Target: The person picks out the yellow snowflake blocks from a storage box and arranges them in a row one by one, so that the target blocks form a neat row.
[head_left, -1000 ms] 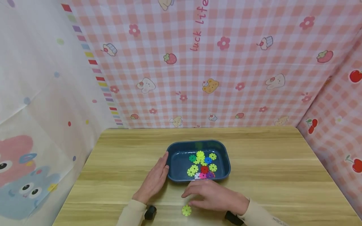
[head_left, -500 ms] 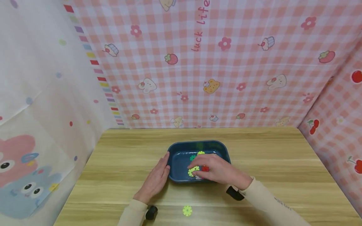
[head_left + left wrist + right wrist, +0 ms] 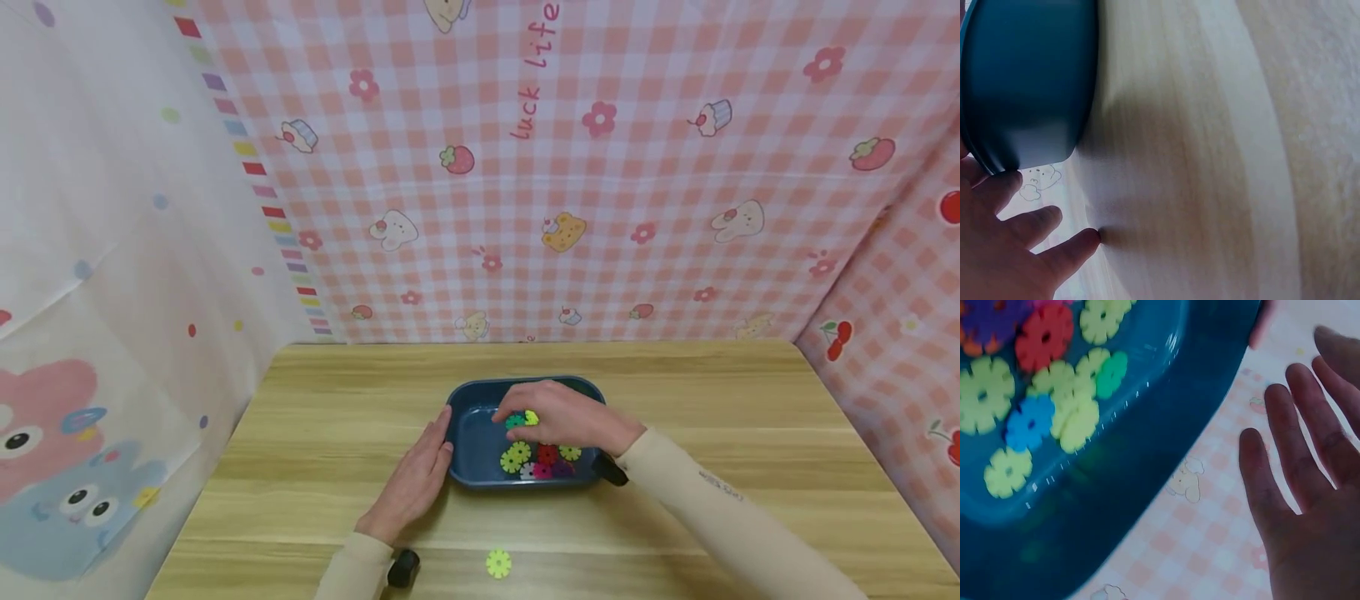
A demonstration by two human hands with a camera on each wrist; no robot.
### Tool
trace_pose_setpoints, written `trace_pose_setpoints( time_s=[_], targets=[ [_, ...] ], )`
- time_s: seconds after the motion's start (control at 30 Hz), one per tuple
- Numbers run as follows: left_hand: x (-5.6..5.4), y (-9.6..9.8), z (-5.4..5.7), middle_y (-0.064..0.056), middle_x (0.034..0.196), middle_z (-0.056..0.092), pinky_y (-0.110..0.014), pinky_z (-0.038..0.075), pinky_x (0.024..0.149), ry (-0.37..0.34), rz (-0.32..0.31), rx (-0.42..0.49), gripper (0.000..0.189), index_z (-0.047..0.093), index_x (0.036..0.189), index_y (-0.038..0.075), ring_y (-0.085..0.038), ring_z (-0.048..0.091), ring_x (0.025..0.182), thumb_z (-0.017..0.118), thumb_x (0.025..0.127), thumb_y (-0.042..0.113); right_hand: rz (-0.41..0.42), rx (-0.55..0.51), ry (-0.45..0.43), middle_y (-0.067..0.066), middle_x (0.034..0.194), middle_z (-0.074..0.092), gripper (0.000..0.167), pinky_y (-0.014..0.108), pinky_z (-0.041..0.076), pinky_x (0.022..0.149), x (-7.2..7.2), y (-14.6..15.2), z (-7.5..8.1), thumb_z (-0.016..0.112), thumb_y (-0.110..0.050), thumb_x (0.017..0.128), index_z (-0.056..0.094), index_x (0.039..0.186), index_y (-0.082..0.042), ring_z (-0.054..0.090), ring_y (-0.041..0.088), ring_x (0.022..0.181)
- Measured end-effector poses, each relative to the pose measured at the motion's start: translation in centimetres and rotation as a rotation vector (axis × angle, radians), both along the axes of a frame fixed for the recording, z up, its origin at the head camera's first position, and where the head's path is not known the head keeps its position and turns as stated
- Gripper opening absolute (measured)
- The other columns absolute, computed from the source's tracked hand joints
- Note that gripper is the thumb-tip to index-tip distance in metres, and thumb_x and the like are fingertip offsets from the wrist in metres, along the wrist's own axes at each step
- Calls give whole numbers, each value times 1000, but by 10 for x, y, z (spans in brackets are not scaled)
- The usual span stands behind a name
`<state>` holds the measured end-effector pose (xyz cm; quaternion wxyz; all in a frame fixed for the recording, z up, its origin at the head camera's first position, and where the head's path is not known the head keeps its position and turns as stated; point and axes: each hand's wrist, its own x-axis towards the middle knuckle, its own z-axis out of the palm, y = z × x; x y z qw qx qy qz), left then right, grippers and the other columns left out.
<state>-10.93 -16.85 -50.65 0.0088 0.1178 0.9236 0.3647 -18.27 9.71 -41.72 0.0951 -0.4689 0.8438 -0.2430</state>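
Note:
A dark blue rectangular basin (image 3: 472,442) holds several flower-shaped plastic discs with notched edges. In the right wrist view a red disc (image 3: 1045,339), a blue disc (image 3: 1030,422), a green disc (image 3: 1112,375) and a purple disc (image 3: 994,319) lie among yellow-green ones. My left hand (image 3: 415,479) rests against the basin's left side, fingers extended. Over the basin hovers my right hand (image 3: 566,414), its fingers spread with nothing between them, hiding part of the discs. One yellow-green disc (image 3: 498,564) lies alone on the table in front of the basin.
The wooden table (image 3: 360,375) ends at a pink checked cloth wall (image 3: 495,200) behind it. Patterned cloth also stands on the left and right. Dark bands sit at both wrists, below beige sleeves (image 3: 720,500).
My right hand has moved from beside the lone disc up and over the basin, then farther toward its back. The left hand stays at the basin's side, and the lone disc has not moved.

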Motion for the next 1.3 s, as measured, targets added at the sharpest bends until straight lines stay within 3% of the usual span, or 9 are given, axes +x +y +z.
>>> trace_pose_setpoints(
  time_s=[0.23, 0.43, 0.73, 0.93, 1.2, 1.3],
  targets=[
    [0, 0, 0, -18, 167, 29, -57, 26, 123, 2, -8, 12, 55, 25, 164, 5, -44, 29, 151, 40, 113, 18, 26, 129, -25, -3, 126, 68, 32, 34, 54, 102, -18, -9, -2, 75, -22, 97, 74, 127, -11, 63, 15, 118],
    [0, 0, -1, -17, 167, 29, -56, 26, 123, 6, -12, 11, 55, 25, 165, 5, -44, 29, 151, 39, 113, 19, 48, 151, -108, -2, 125, 68, 32, 33, 53, 102, -29, -17, -20, 76, -17, 96, 74, 127, -10, 64, 17, 118],
    [1, 0, -1, -14, 169, 27, -53, 26, 124, -1, -11, 7, 56, 23, 165, 7, -40, 28, 153, 39, 113, 21, 76, 241, -191, -6, 128, 67, 36, 31, 50, 107, -35, -21, -44, 79, -17, 94, 73, 129, -14, 60, 9, 121],
    [1, -1, -1, -13, 169, 26, -53, 25, 124, -13, -9, 13, 56, 22, 165, 7, -38, 27, 154, 38, 114, 22, 101, 278, -193, -6, 132, 64, 43, 30, 48, 109, -36, -21, -48, 82, -18, 91, 70, 132, -15, 57, 9, 124],
    [1, -1, 0, -10, 170, 25, -51, 24, 125, -25, -14, 6, 56, 22, 165, 8, -37, 26, 154, 37, 114, 23, 146, 287, -157, -7, 132, 64, 35, 39, 38, 119, -39, -18, -52, 82, -18, 91, 73, 125, -18, 52, 17, 136],
    [1, -2, 1, -10, 170, 25, -52, 25, 124, -37, -10, 4, 56, 22, 166, 9, -37, 25, 154, 36, 114, 24, 165, 289, -150, -6, 130, 63, 33, 37, 40, 117, -39, -18, -55, 82, -19, 90, 74, 123, -18, 53, 16, 130]
  ],
)
